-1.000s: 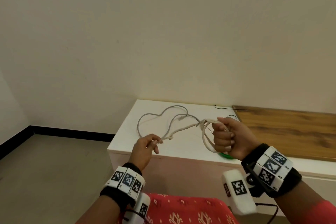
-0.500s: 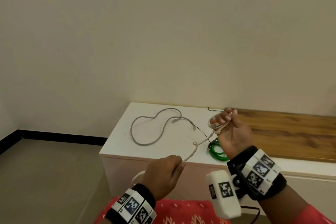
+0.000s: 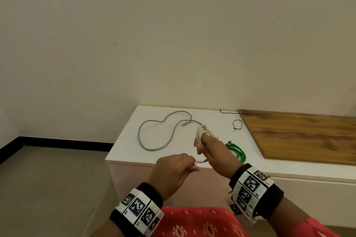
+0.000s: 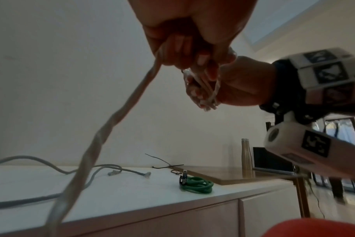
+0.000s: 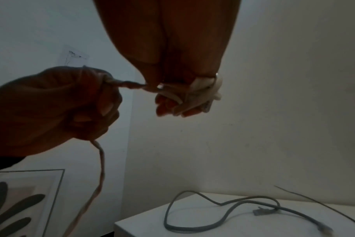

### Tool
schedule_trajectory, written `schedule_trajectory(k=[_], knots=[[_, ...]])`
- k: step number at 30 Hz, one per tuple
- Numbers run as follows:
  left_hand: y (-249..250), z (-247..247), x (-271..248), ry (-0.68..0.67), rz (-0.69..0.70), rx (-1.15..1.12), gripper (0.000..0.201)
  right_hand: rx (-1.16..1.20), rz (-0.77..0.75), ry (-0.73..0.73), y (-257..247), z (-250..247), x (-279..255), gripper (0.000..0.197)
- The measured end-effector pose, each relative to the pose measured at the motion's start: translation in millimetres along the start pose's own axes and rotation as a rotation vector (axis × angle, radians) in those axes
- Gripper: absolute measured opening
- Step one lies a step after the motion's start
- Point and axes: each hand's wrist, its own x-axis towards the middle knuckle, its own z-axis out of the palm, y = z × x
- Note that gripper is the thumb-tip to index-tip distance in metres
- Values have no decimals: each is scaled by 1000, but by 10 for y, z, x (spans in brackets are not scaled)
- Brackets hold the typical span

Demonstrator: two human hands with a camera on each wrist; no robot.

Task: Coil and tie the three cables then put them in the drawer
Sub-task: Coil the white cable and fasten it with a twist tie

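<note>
White cable (image 3: pixel 201 133) — more turns round right hand (image 3: pixel 216 153)

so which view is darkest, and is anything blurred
Right wrist view is darkest, the left hand and right hand near silhouettes; left wrist view smears the white cable near the lens; head view is evenly lit and sharpest.

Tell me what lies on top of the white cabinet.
A loose grey cable, a coiled green cable and two black ties lie on the white cabinet. The right hand hides part of its top in the head view.
</note>
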Motion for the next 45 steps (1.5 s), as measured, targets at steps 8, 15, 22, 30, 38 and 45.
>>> schedule_trajectory(k=[8, 15, 22, 30, 38, 45], knots=[[-134, -13, 73, 179, -302, -480, 33, 114, 144, -377, -141, -40, -37, 41], [-150, -83, 213, 189, -531, -756, 38, 1011, 458, -364, -193, -51, -37, 43], [-330, 151, 34, 65, -597, -915, 40, 1688, 461, 22, -197, -392, 87, 35], [-388, 323, -52, -152, -429, -420, 27, 1835, 295, 410, -161, -637, 100, 23], [-10, 357, -33, -377, -179, -85, 68, 1188, 246, 583, -178, -395, 109, 33], [15, 151, 5, -256, 145, 96, 30, 444, 245, 369, -20, -123, 43, 23]])
